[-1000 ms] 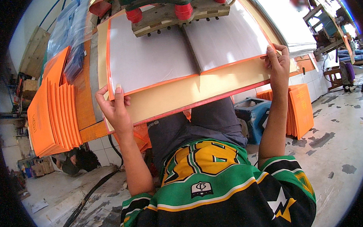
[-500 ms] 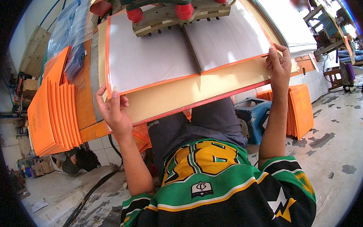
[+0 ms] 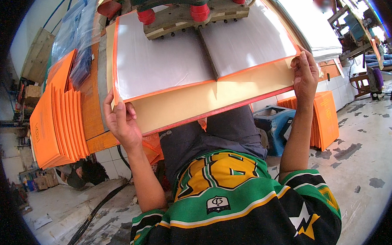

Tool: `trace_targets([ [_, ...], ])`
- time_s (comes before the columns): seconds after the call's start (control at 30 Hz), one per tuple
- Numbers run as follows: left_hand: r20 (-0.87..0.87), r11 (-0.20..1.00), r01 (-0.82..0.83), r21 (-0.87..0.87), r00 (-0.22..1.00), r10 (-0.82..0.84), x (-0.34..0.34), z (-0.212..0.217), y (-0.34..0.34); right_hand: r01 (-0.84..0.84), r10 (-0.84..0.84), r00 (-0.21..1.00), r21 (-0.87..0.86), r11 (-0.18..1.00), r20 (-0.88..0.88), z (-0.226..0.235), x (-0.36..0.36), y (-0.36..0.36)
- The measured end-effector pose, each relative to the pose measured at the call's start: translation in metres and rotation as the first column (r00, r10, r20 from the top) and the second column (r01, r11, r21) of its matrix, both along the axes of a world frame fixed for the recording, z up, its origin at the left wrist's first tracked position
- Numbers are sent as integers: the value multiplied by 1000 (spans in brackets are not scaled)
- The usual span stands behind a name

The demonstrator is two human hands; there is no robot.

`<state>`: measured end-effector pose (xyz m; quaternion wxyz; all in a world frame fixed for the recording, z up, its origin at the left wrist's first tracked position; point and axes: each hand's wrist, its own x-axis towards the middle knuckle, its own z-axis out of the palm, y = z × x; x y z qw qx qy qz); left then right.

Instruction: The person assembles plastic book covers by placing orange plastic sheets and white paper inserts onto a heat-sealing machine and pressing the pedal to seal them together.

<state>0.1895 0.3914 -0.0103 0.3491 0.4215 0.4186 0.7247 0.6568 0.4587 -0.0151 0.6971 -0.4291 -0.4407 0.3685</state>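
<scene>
An orange cover (image 3: 171, 89), opened flat, lies over a cream board (image 3: 214, 98) with a red front edge. Whitish, glossy plastic sheets (image 3: 163, 63) fill both halves of the cover, and a dark strip (image 3: 209, 58) runs up the middle. At the cover's near left corner, my left hand (image 3: 124, 122) is closed, pinching the edge between thumb and fingers. My right hand (image 3: 306, 76) is closed at the near right corner, fingers curled against its edge. Above the cover's far part hangs a machine head (image 3: 197, 21) with red cylinders, hiding what lies under it.
Several orange covers (image 3: 60, 126) stand stacked on the wooden table (image 3: 98, 84) at left, near clear plastic sheets (image 3: 76, 36). White sheets (image 3: 313, 31) are piled at far right. Below right are a blue box-like object (image 3: 271, 125) and another orange stack (image 3: 323, 118) on the floor.
My right hand has shifted slightly outward to the right, and the cover's right corner has moved a little with it. My left hand has barely moved, its fingers resettling on the corner.
</scene>
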Motion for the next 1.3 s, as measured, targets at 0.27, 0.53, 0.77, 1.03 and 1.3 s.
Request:
trace_targets([
  [0.27, -5, 1000, -4, -6, 1000, 4, -1, -1, 1, 20, -21, 997, -8, 1000, -68, -7, 6, 2],
  [0.53, -61, 1000, -2, -3, 998, 2, 0, 0, 0, 33, -32, 999, 6, 999, -14, -3, 2, -2],
  [0.77, -71, 1000, 21, -3, 997, -21, 2, 2, -2, -54, 56, 998, 67, 996, -19, -10, 9, -1],
  [1.03, -89, 996, 88, 5, 992, -87, 5, 6, -4, -64, 63, 998, 66, 996, 6, -11, 9, -1],
  [1.3, -126, 996, 84, -16, 988, -86, 5, 2, -3, -34, 33, 999, 56, 998, 16, -9, 8, -3],
])
